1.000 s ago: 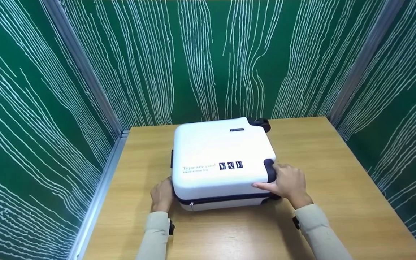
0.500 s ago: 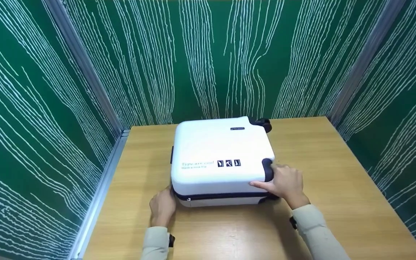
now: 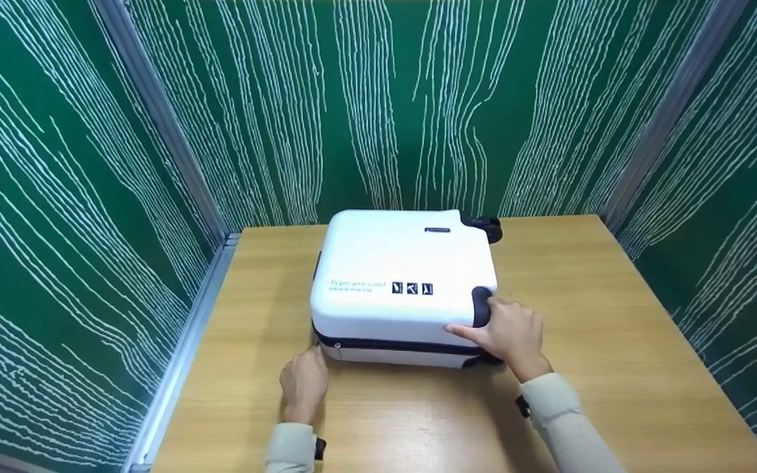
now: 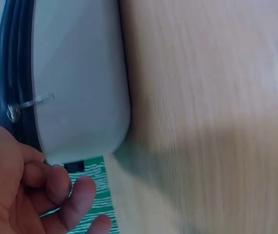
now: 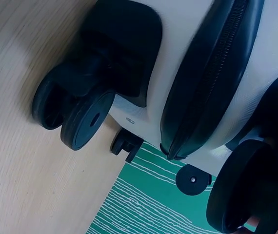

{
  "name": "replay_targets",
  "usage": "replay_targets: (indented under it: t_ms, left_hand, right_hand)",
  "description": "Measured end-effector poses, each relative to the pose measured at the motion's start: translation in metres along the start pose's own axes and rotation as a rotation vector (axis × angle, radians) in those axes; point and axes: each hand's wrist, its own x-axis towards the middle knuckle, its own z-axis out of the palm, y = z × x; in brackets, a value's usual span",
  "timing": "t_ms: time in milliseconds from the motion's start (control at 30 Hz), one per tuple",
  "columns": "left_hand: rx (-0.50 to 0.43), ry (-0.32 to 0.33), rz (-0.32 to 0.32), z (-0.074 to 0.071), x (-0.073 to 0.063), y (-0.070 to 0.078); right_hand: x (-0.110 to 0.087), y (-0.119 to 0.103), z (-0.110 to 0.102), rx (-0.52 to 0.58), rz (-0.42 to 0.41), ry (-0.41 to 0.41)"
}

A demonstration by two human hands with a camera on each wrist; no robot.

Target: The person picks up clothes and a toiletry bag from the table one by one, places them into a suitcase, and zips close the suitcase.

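A white hard-shell suitcase [image 3: 405,263] lies flat on the wooden table, its wheels to the right. My right hand [image 3: 513,332] grips its near right corner, thumb along the front and fingers round the black wheel housing [image 3: 481,307]. At the near left corner, my left hand [image 3: 304,381] has curled fingers at the dark zipper [image 4: 19,63] and seems to pinch a zipper pull, which the hand hides. Another metal zipper pull [image 4: 13,113] hangs just beside this hand. In the right wrist view, the black zipper band [image 5: 212,78] runs between black wheels [image 5: 88,117].
Green panels with white wavy lines [image 3: 418,118] enclose the table [image 3: 615,368] at the back and sides. A metal rail [image 3: 181,355] runs along its left edge. The suitcase's far wheel [image 3: 493,230] sits close to the back edge.
My left hand has come round from the suitcase's left side towards me, at the near left corner. The suitcase has turned slightly, its front edge shifting away. My right hand keeps its grip.
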Motion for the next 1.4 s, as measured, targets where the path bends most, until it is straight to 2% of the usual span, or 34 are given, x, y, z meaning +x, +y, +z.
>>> replay_targets:
  t_ms: [233, 433, 600, 767, 933, 1400]
  left_hand:
    - [0.022, 0.03, 0.083, -0.001, -0.011, 0.013]
    - [0.067, 0.022, 0.098, 0.002, -0.019, 0.019]
    - [0.099, 0.03, 0.12, 0.007, -0.026, 0.028]
    - [0.086, 0.052, 0.151, 0.014, -0.032, 0.039]
    - [0.093, 0.068, 0.147, 0.017, -0.032, 0.044]
    - [0.006, 0.01, 0.064, 0.021, -0.03, 0.037]
  right_hand:
    - [-0.001, 0.0, -0.002, 0.01, -0.007, 0.011]
    - [0.001, 0.003, -0.002, 0.018, -0.036, 0.025]
    - [0.003, 0.008, -0.003, 0.007, -0.029, -0.01]
    - [0.005, 0.01, -0.005, 0.005, -0.024, -0.031]
    - [0.008, 0.011, -0.005, 0.016, -0.022, -0.045]
    - [0.009, 0.012, -0.006, 0.042, -0.056, -0.05]
